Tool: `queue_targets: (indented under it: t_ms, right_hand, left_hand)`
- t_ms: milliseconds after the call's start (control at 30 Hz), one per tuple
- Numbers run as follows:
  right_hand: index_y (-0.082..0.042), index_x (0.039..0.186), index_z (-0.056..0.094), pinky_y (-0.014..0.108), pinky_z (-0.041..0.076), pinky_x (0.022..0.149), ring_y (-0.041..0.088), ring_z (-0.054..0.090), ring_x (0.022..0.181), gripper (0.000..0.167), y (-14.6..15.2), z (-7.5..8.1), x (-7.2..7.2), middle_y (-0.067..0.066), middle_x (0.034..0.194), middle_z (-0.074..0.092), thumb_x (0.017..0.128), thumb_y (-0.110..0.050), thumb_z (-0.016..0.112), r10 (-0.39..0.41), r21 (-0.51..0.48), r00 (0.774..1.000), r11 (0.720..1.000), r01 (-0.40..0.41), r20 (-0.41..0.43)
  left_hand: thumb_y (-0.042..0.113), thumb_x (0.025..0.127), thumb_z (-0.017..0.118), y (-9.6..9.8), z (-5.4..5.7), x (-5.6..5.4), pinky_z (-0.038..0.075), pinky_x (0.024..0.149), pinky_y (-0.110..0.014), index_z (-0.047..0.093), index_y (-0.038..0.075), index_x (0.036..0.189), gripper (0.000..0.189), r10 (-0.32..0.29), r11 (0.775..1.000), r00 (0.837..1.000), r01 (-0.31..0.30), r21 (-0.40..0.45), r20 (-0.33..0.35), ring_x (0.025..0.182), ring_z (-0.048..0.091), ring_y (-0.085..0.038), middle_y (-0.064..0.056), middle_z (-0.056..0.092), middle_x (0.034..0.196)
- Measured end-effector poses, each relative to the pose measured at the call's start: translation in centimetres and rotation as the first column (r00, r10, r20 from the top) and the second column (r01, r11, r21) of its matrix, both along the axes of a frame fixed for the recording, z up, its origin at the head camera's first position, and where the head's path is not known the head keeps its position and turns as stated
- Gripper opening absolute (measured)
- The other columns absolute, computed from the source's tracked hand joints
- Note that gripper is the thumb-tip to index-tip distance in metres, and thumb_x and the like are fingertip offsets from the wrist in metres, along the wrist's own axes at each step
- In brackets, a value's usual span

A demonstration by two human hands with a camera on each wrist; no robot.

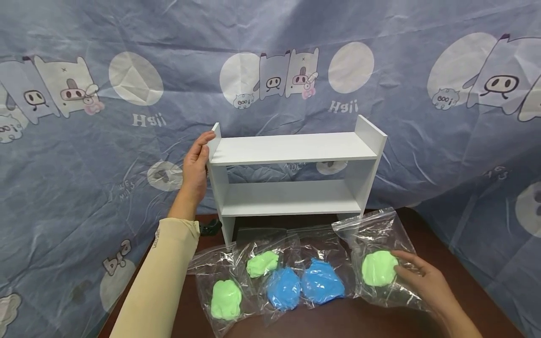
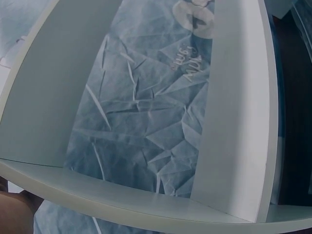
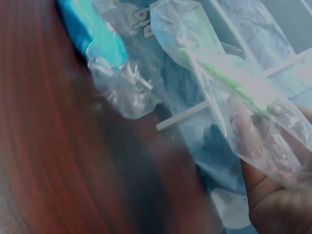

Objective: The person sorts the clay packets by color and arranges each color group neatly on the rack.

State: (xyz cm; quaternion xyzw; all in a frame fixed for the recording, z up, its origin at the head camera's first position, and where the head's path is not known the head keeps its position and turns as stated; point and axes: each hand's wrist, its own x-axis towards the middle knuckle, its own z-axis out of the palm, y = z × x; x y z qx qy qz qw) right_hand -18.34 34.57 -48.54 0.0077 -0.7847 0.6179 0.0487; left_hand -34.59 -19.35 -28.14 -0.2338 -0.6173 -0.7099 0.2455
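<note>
A white two-tier shelf (image 1: 291, 149) stands at the back of the table. My left hand (image 1: 196, 166) touches the upper outer side of its left panel; in the left wrist view, the panel hides part of that hand (image 2: 18, 212). At the right, my right hand (image 1: 428, 281) pinches a clear zip bag (image 1: 367, 232) with a flattened light green clay lump (image 1: 379, 268) inside. The right wrist view shows this bag (image 3: 278, 146) tilted up off the table, fingers and thumb around its plastic.
Left of the held bag lie clear bags with two blue clay lumps (image 1: 322, 281) and two green clay lumps (image 1: 226, 299), in front of the shelf. The table (image 1: 304, 324) is dark reddish-brown. A patterned blue-grey cloth (image 1: 270, 28) hangs behind and around the sides.
</note>
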Motion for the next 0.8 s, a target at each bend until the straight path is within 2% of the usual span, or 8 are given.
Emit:
queue_targets:
  t_ms: [167, 267, 367, 633, 800]
  right_hand:
    - [-0.013, 0.142, 0.056, 0.022, 0.059, 0.075, 0.002, 0.067, 0.087, 0.046, -0.4, 1.5, 0.3, -0.017, 0.104, 0.063, 0.098, -0.018, 0.066, -0.021, 0.045, 1.0, 0.999, 0.021, 0.004]
    - [-0.016, 0.142, 0.056, 0.025, 0.059, 0.07, 0.004, 0.069, 0.083, 0.045, -0.8, 2.3, 0.5, -0.021, 0.1, 0.066, 0.098, -0.021, 0.066, -0.046, 0.103, 0.999, 0.994, 0.045, 0.011]
    - [-0.017, 0.141, 0.057, 0.026, 0.059, 0.065, 0.005, 0.069, 0.079, 0.044, -1.2, 3.1, 0.7, -0.02, 0.095, 0.067, 0.099, -0.021, 0.065, -0.06, 0.119, 0.998, 0.991, 0.058, 0.014]
    - [-0.019, 0.139, 0.059, 0.025, 0.056, 0.056, 0.004, 0.067, 0.072, 0.043, -2.2, 4.9, 1.4, -0.015, 0.09, 0.067, 0.097, -0.02, 0.067, -0.043, 0.03, 0.999, 0.999, 0.043, 0.008]
    - [-0.02, 0.141, 0.058, 0.026, 0.056, 0.056, 0.003, 0.067, 0.071, 0.043, -2.9, 6.3, 1.6, -0.014, 0.088, 0.067, 0.098, -0.021, 0.066, -0.025, 0.024, 1.0, 0.999, 0.025, 0.007]
  left_hand:
    - [0.016, 0.109, 0.039, 0.0, 0.1, 0.0, 0.019, 0.125, -0.043, 0.051, -0.004, 0.14, 0.039, 0.008, 1.0, 1.0, -0.008, -0.009, -0.006, 0.15, 0.03, -0.014, -0.004, 0.041, 0.157]
    - [0.016, 0.109, 0.039, 0.0, 0.2, 0.2, 0.02, 0.125, -0.044, 0.051, -0.005, 0.139, 0.039, 0.011, 1.0, 1.0, -0.011, -0.014, -0.012, 0.149, 0.031, -0.014, -0.006, 0.043, 0.156]
    - [0.016, 0.108, 0.039, 0.0, 0.1, 0.3, 0.02, 0.125, -0.046, 0.051, -0.007, 0.138, 0.039, 0.017, 1.0, 1.0, -0.018, -0.022, -0.017, 0.149, 0.031, -0.015, -0.008, 0.043, 0.155]
    - [0.019, 0.109, 0.039, 0.1, -0.1, 0.2, 0.021, 0.125, -0.047, 0.05, -0.008, 0.138, 0.041, 0.027, 0.999, 0.999, -0.028, -0.045, -0.032, 0.149, 0.032, -0.013, -0.007, 0.044, 0.154]
    - [0.022, 0.109, 0.039, 0.0, 0.1, 0.3, 0.021, 0.125, -0.044, 0.05, -0.004, 0.14, 0.043, 0.036, 0.997, 0.999, -0.037, -0.065, -0.024, 0.15, 0.03, -0.012, -0.004, 0.042, 0.156]
